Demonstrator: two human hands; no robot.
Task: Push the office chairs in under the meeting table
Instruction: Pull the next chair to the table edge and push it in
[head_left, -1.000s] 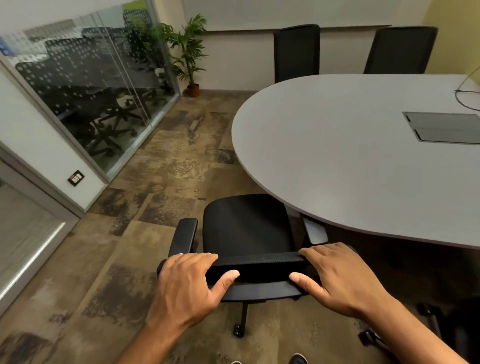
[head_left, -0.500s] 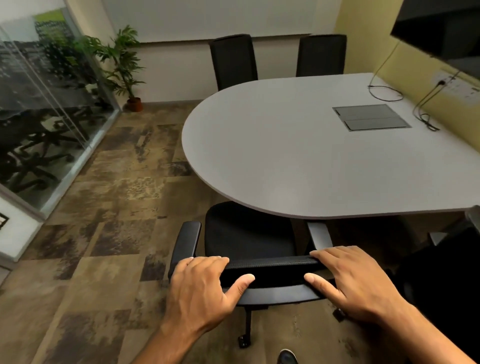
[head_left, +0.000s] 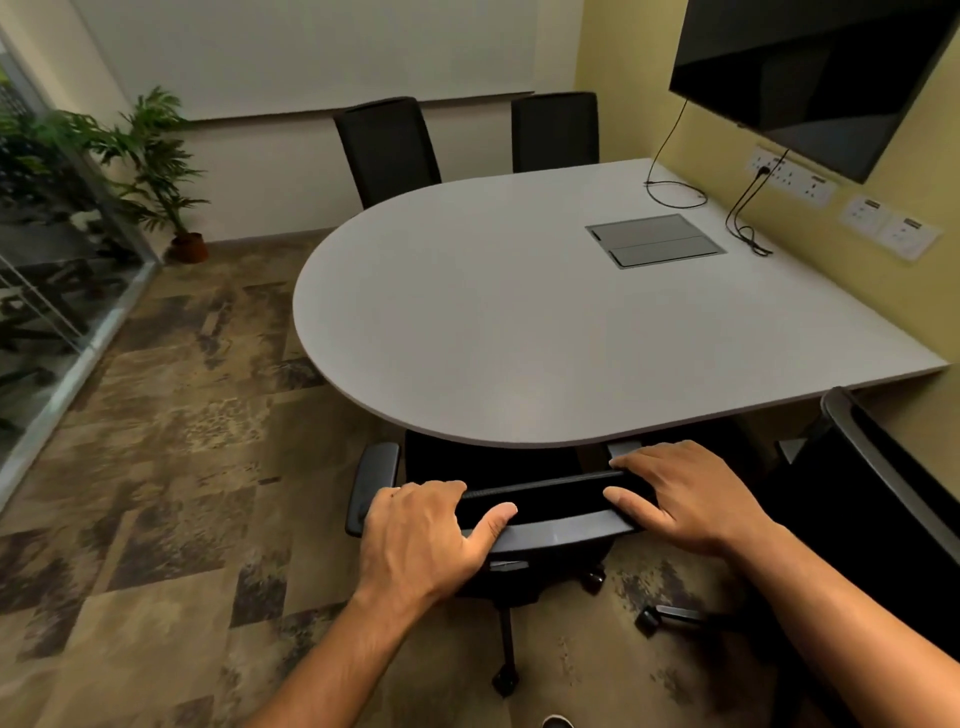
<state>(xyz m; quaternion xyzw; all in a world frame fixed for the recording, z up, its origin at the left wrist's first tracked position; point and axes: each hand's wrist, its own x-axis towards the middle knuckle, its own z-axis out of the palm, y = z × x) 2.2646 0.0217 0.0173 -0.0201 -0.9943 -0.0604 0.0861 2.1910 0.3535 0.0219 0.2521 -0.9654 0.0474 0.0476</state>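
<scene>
Seat and armrests of the black mesh office chair (head_left: 540, 501) now sit further under the rounded grey meeting table (head_left: 519, 332) than a moment ago, the right armrest nearly hidden by its edge. Both hands clasp the backrest's top: left hand (head_left: 421, 535) at its left end, right hand (head_left: 675, 493) at its right, fingers curled over, thumbs behind.

Both forearms reach forward; left hand (head_left: 423, 535) and right hand (head_left: 680, 496) curl closed in a grip (thumbs nearest).
</scene>
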